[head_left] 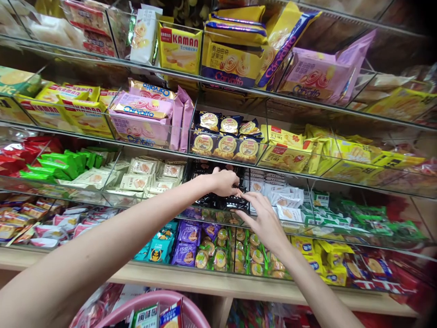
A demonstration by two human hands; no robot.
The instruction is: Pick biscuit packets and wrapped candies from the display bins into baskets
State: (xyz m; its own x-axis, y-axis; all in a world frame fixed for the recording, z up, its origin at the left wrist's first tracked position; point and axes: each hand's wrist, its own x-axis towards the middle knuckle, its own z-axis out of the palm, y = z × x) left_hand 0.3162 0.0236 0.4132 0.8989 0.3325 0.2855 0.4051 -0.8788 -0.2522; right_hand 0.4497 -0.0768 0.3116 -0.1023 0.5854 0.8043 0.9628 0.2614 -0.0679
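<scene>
Both of my hands reach into a shelf compartment of black snack packets (205, 200). My left hand (226, 182) is over the packets, its fingers curled down; what lies under the fingertips is hidden. Close beside it on the right, my right hand (261, 212) has its thumb and fingers around the end of one black packet (232, 203) at the compartment's front. The fingertips of the two hands nearly meet. White packets (287, 200) lie in the compartment to the right, and cream-coloured packets (136, 181) in the one to the left.
Clear dividers and front panels edge each shelf. Above are dark blue round-cookie packs (225, 145) and yellow wafer packs (285, 155). Purple packets (186, 246) and green-edged biscuit packs (220, 258) sit below. A pink basket (164, 298) holding packets stands under the wooden ledge (191, 279).
</scene>
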